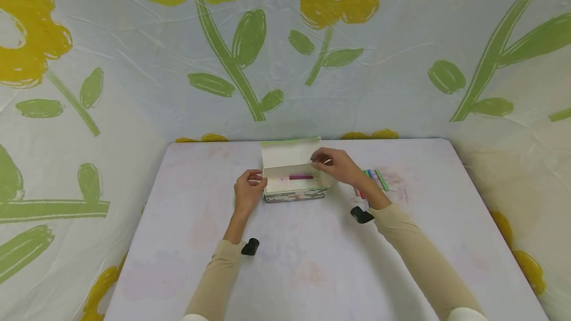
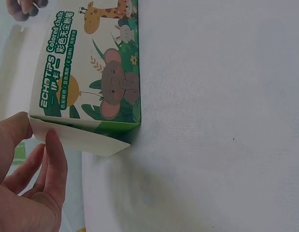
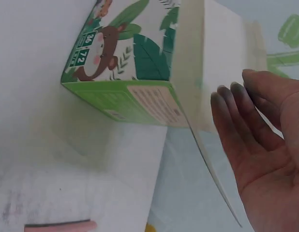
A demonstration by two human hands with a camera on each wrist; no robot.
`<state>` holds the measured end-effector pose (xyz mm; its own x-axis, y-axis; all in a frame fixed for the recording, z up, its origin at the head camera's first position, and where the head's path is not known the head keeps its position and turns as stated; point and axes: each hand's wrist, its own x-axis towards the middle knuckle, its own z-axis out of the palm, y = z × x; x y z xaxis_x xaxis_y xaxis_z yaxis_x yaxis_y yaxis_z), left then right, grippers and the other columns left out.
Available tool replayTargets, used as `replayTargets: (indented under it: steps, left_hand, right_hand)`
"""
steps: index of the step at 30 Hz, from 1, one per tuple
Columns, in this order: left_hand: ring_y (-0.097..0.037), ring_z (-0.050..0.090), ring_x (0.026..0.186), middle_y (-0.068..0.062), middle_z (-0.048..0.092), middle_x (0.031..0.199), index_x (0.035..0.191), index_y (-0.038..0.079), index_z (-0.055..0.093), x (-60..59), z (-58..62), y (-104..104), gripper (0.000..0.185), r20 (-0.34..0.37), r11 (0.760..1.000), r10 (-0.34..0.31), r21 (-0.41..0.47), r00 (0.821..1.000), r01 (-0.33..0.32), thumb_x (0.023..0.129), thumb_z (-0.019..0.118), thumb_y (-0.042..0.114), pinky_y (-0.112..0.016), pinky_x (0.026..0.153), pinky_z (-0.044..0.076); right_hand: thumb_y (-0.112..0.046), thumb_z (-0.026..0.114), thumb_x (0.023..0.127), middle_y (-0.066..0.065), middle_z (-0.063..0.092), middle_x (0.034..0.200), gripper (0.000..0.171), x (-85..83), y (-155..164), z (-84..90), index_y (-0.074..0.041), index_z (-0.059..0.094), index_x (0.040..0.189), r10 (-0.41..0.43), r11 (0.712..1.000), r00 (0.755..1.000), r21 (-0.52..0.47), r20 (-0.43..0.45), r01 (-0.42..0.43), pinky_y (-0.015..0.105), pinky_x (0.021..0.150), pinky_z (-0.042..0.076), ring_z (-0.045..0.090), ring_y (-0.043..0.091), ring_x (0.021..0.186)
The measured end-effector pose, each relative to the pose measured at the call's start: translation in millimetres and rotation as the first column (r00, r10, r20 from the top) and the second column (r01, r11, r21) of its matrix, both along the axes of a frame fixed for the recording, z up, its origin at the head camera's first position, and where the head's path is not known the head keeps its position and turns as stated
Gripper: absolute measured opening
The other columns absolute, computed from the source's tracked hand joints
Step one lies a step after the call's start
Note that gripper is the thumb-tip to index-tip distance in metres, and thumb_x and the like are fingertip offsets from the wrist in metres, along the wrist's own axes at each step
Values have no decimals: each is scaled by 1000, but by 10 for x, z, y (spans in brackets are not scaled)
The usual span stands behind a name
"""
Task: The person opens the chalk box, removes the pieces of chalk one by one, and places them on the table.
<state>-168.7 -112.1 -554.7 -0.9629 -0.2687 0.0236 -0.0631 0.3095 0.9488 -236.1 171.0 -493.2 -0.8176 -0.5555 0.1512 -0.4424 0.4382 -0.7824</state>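
A cardboard box of colored chalk (image 1: 295, 195) stands on the table with its lid (image 1: 290, 152) raised at the back. Inside lies a purple chalk stick (image 1: 301, 177). At the box's left end, my left hand (image 1: 248, 191) pinches the side flap (image 2: 72, 137) between thumb and forefinger. My right hand (image 1: 336, 165) is over the box's right end, close to the lid, its fingers loosely bent and holding nothing. Dark dust coats the right fingertips (image 3: 219, 104). The right side flap (image 3: 212, 179) sticks outward.
Several chalk sticks (image 1: 381, 180) lie right of the box, partly hidden under my right forearm; a pink chalk stick (image 3: 60, 226) shows in the right wrist view. Colored smudges mark the white tabletop (image 1: 285, 261). A flower-print cloth (image 1: 379, 88) hangs behind the table.
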Motion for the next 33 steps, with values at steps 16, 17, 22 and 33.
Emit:
replayTargets:
  steps: [16, 17, 22, 33]
  left_hand:
    - [-29, 70, 85, -14, 72, 94, 114, -3, 72, -10, -7, 20, 27, 8, 1000, 1, 9, 1000, -1, 89, 77, 5, -27, 65, 56]
    - [-29, 70, 85, -14, 72, 95, 113, -3, 72, -11, -8, 20, 26, 7, 1000, 1, 9, 1000, -1, 89, 77, 5, -27, 65, 56]
    - [-30, 69, 85, -15, 72, 95, 113, -4, 72, -10, -12, 20, 26, -2, 1000, 2, 13, 1000, -2, 89, 77, 4, -26, 64, 55]
    - [-27, 69, 83, -13, 72, 92, 113, -3, 72, 21, 7, 33, 26, 4, 999, 33, -10, 999, -33, 89, 78, 6, -27, 64, 56]
  right_hand:
    - [-2, 70, 96, 10, 69, 98, 16, -88, -356, -216, 6, 68, 110, 271, 908, 956, 299, 113, -292, 33, 81, 53, 62, 20, 88]
    - [-2, 70, 96, 11, 69, 98, 16, -90, -380, -216, 6, 67, 109, 288, 891, 950, 330, 116, -311, 33, 81, 52, 60, 20, 88]
    - [-3, 73, 94, 11, 69, 98, 16, -95, -502, -213, 4, 69, 107, 302, 827, 942, 451, 148, -336, 34, 84, 53, 61, 19, 89]
    - [5, 65, 95, 5, 67, 93, 11, -112, -637, -232, -3, 72, 96, 265, 720, 937, 599, 229, -350, 30, 79, 53, 56, 14, 85]
